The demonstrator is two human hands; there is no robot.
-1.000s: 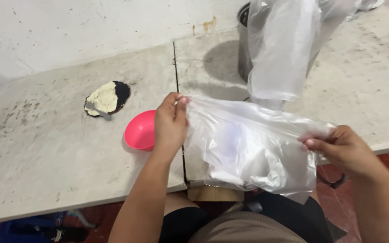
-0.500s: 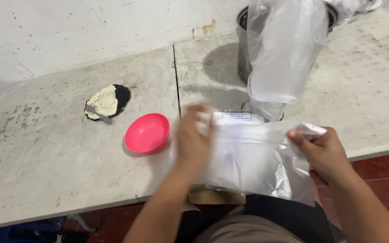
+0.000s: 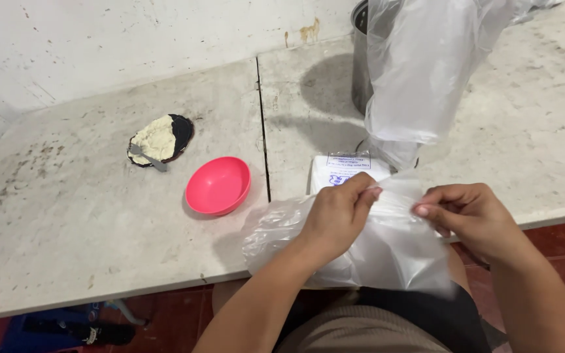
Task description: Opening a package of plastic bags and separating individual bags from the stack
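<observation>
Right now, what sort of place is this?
Probably a simple food-prep or packing corner: a stained concrete counter against a whitewashed wall, a metal pot, pink bowl, clear plastic bags.

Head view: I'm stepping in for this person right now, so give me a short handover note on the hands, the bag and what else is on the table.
Left hand: pinching the top edge of the clear plastic bag.
Right hand: pinching the same edge, close beside the left.
The bag hangs over the front edge of the table; just behind it lies a flat white packet.
Done: bag is in both hands. Its mouth does not look open yet.
Nearby: pink bowl, dark dish of pale paste, a large hanging plastic bag.
</observation>
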